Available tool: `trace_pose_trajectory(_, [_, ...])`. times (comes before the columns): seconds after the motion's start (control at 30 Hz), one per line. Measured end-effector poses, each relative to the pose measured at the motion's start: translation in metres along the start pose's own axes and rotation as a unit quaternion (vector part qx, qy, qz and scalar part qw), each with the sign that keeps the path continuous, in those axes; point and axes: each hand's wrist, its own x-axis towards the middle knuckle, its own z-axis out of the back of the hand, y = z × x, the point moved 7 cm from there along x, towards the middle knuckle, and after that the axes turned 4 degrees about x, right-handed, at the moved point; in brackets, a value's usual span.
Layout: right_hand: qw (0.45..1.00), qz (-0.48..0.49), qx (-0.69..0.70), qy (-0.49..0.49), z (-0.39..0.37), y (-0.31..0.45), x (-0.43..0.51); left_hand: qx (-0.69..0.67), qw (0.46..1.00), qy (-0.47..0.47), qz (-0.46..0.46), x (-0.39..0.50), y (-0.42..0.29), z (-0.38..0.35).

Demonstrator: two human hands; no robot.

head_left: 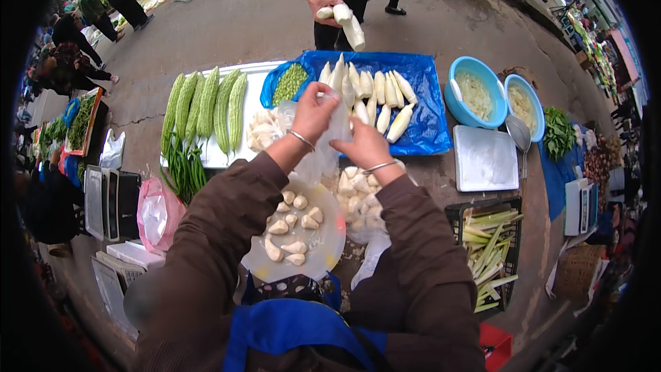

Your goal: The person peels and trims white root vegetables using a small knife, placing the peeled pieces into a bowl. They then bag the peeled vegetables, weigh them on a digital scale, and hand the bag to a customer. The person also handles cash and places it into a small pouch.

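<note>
My left hand pinches a translucent plastic bag by its upper part. My right hand is at the bag's right side, thumb pointing left; whether its fingers grip the film cannot be told. Behind the hands, peeled white stem vegetables lie on a blue plastic sheet. Below the bag, a round translucent tray bears pale peeled root pieces. To its right is a plastic bag of similar pieces. Across from me, a person's hand holds several peeled white stems.
Bitter melons and green peppers lie at the left, beside shelled green beans in a blue bag. Blue basins, a white tray and a black crate of stalks stand right. Scales stand far left.
</note>
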Motion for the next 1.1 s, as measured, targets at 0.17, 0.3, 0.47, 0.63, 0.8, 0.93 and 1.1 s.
trace_pose_trajectory(0.17, [0.981, 0.02, 0.08, -0.175, 0.016, -0.026, 0.029, -0.013, 0.914, 0.384, 0.13, -0.012, -0.026, -0.016])
trace_pose_trajectory(0.3, [0.781, -0.159, 0.604, 0.004, 0.001, -0.063, 0.047, 0.497, 0.788, 0.353, -0.089, 0.022, -0.017, 0.011])
trace_pose_trajectory(0.47, [0.773, -0.149, 0.611, 0.077, 0.0, -0.046, 0.064, 0.697, 0.664, -0.004, -0.271, 0.064, -0.031, 0.035])
trace_pose_trajectory(0.63, [0.996, -0.009, 0.068, -0.06, 0.031, -0.068, 0.089, 0.607, 0.773, -0.008, -0.186, 0.097, -0.001, 0.045])
trace_pose_trajectory(0.8, [0.979, -0.07, 0.076, -0.174, 0.039, -0.114, 0.102, 0.519, 0.851, 0.032, -0.068, 0.124, 0.025, 0.06])
trace_pose_trajectory(0.93, [0.793, -0.245, 0.545, -0.115, 0.004, -0.131, 0.111, 0.338, 0.936, 0.047, 0.085, 0.132, 0.039, 0.063])
trace_pose_trajectory(1.1, [0.625, -0.248, 0.74, 0.009, -0.01, -0.098, 0.127, 0.261, 0.947, 0.102, 0.154, 0.122, 0.032, 0.053])
